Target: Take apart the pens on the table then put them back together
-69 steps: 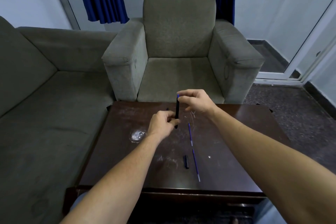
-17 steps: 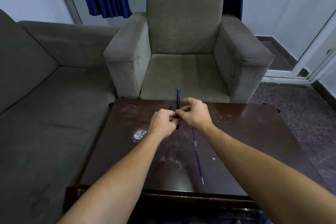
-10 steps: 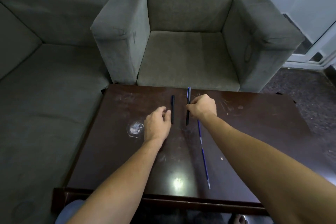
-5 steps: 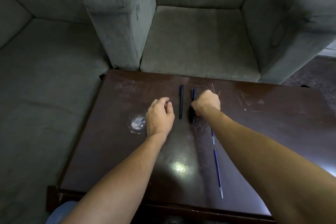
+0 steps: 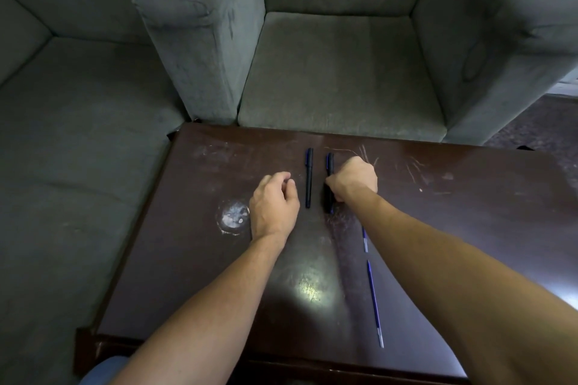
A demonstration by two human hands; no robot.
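Head: scratched dark table (image 5: 469, 203) fronting grey armchair (image 5: 337, 78).

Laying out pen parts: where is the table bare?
Free: right of the right hand, and between the white stain and the near table edge. Crowded: centre, with loose pen, gripped pen, left hand, blue refill.

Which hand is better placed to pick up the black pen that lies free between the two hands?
Left. The left hand is empty, just beside the free pen; the right hand grips the other pen.
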